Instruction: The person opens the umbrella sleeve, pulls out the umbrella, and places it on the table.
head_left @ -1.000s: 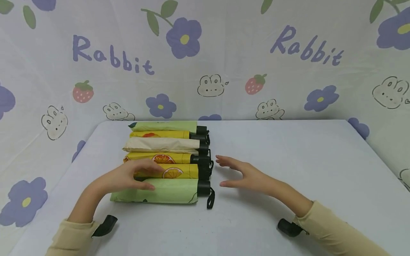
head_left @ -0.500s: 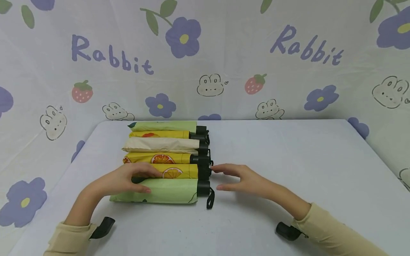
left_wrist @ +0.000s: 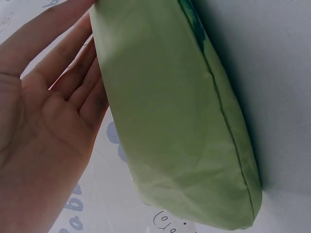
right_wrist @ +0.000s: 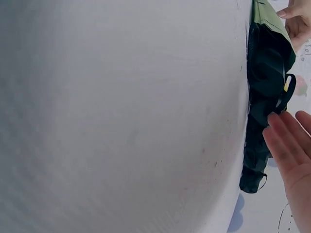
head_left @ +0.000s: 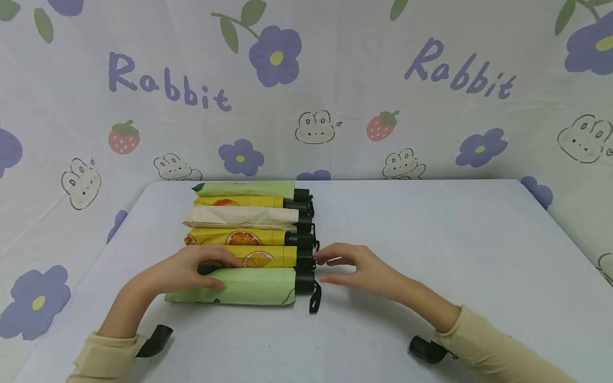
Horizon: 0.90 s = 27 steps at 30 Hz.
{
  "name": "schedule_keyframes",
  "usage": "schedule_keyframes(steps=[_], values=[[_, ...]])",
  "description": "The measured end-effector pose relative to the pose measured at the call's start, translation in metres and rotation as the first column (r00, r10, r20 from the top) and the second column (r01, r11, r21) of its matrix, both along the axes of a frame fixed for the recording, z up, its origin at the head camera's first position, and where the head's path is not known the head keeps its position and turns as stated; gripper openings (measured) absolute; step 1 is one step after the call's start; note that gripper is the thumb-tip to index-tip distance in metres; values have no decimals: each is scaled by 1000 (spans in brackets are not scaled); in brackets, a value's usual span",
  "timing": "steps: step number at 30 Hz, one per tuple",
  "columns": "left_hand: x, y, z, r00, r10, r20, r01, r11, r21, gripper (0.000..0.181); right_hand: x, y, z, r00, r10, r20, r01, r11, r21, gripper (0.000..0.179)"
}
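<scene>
1. Where the counter stretches out, we have six folded umbrellas in a row.
2. The nearest, a green umbrella, lies partly under our left hand, relaxed, fingers extended.
3. Our right hand, likewise unclosed, is just beside the black handles.

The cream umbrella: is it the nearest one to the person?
No, a green umbrella lies nearest, and the cream umbrella lies third from the back.
</scene>
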State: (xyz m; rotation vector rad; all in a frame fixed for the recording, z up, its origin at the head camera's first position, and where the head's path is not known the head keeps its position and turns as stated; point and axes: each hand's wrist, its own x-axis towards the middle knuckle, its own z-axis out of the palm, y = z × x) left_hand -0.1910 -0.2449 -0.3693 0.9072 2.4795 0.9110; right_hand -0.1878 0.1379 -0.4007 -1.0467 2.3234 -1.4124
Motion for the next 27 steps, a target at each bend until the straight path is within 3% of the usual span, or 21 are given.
schedule_keyframes(steps=[6, 13, 27], values=[[-1, -2, -1, 1000, 6, 23, -6, 1000, -5, 47, 0, -4, -2, 999, 24, 29, -23, 999, -22, 44], [-1, -1, -1, 1000, -2, 9, 2, 1000, -12, 46, 3, -8, -3, 1000, 17, 26, -16, 1000, -22, 43], [-1, 2, -2, 1000, -19, -10, 19, 1000, -2, 42, 4, -16, -6, 997, 78, 4, -77, 993, -87, 42]])
